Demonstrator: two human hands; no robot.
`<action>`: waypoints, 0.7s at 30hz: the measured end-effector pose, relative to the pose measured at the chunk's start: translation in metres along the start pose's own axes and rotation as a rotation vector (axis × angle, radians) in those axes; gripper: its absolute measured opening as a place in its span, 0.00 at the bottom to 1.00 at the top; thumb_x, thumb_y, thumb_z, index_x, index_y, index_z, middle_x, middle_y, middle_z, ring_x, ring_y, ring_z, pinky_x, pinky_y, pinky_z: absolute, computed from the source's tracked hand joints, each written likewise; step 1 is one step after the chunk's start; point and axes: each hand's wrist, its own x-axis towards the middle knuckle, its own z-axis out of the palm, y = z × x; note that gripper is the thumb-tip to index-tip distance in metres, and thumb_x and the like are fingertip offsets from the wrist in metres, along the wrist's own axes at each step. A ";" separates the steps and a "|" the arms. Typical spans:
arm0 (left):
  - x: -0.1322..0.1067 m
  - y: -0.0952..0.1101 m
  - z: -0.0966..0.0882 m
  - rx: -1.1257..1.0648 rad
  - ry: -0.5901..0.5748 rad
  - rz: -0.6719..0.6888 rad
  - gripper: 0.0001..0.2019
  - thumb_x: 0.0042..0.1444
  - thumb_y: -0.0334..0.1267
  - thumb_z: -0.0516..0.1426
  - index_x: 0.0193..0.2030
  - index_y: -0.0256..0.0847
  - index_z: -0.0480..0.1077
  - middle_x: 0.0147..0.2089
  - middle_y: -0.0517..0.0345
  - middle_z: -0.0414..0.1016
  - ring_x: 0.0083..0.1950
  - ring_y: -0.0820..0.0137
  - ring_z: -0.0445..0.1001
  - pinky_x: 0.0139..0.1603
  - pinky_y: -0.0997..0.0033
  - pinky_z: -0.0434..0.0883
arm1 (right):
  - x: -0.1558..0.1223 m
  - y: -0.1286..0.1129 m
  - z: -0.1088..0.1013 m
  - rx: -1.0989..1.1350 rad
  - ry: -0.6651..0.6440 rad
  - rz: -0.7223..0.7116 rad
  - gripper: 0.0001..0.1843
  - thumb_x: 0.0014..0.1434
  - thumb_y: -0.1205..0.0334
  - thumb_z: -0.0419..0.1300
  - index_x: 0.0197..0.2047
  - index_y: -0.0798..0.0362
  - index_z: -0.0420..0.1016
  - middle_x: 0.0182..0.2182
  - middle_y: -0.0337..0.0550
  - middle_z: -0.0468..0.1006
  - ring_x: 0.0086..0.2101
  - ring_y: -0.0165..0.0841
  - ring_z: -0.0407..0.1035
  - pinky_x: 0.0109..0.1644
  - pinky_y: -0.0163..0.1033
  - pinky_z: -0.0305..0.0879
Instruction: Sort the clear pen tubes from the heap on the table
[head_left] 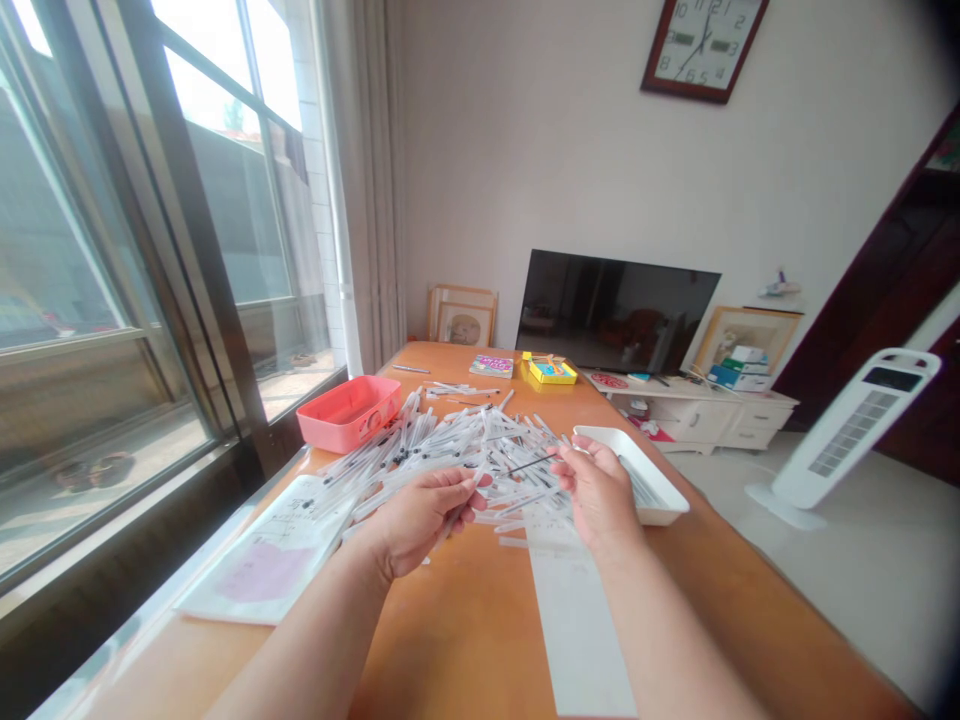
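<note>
My left hand (427,515) is closed, pinching a clear pen barrel (481,474) whose end shows above the fingertips. Between thumb and fingers of my right hand (600,490) is a thin dark pen refill (531,464). It points left towards the barrel; whether its tip touches the barrel I cannot make out. Both hands hover over the near side of a loose pile of clear pen barrels (420,445), some with black ends. Just beyond my right hand stands a white tray (664,516) with dark slender refills lying in it.
A red plastic basket (334,432) stands left of the pile. An open notebook (262,565) lies at the table's left edge, and a white paper strip (574,630) between my forearms. Farther back are a yellow box (553,373) and a colourful booklet (491,366).
</note>
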 end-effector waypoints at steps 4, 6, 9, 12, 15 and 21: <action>0.000 -0.001 -0.001 0.064 -0.074 -0.014 0.13 0.58 0.43 0.63 0.42 0.34 0.78 0.35 0.52 0.75 0.31 0.75 0.66 0.33 0.75 0.61 | -0.001 -0.008 0.000 0.054 -0.018 -0.053 0.21 0.50 0.57 0.71 0.44 0.52 0.70 0.34 0.43 0.82 0.27 0.29 0.73 0.25 0.28 0.61; -0.001 -0.002 -0.001 0.084 -0.082 -0.023 0.13 0.59 0.44 0.63 0.43 0.35 0.78 0.35 0.52 0.75 0.31 0.75 0.66 0.34 0.75 0.61 | -0.003 -0.012 0.001 0.054 -0.030 -0.081 0.20 0.51 0.57 0.71 0.43 0.53 0.71 0.34 0.44 0.82 0.27 0.28 0.73 0.25 0.29 0.61; -0.001 -0.002 -0.001 0.109 -0.084 -0.033 0.14 0.59 0.44 0.62 0.44 0.35 0.78 0.36 0.51 0.75 0.32 0.75 0.66 0.34 0.75 0.61 | -0.005 -0.015 0.002 0.041 -0.034 -0.106 0.18 0.52 0.57 0.70 0.42 0.53 0.71 0.33 0.43 0.82 0.26 0.28 0.72 0.25 0.29 0.60; 0.000 -0.002 0.000 0.132 -0.087 -0.029 0.14 0.59 0.44 0.62 0.45 0.35 0.79 0.36 0.50 0.76 0.32 0.74 0.66 0.34 0.74 0.61 | -0.006 -0.016 0.002 0.024 -0.043 -0.116 0.16 0.53 0.57 0.70 0.42 0.53 0.71 0.34 0.43 0.82 0.27 0.28 0.72 0.25 0.29 0.60; 0.000 -0.002 0.001 0.160 -0.094 -0.014 0.13 0.58 0.44 0.63 0.40 0.35 0.79 0.36 0.49 0.76 0.31 0.74 0.66 0.34 0.74 0.62 | -0.006 -0.015 0.002 0.004 -0.064 -0.117 0.17 0.54 0.57 0.70 0.42 0.53 0.71 0.34 0.42 0.81 0.26 0.27 0.71 0.25 0.29 0.60; -0.001 -0.003 -0.001 0.235 -0.107 -0.004 0.14 0.58 0.46 0.62 0.42 0.35 0.79 0.36 0.49 0.76 0.30 0.73 0.66 0.32 0.73 0.62 | -0.011 -0.016 0.005 -0.050 -0.115 -0.118 0.18 0.55 0.55 0.68 0.45 0.53 0.72 0.34 0.42 0.80 0.27 0.28 0.71 0.26 0.31 0.61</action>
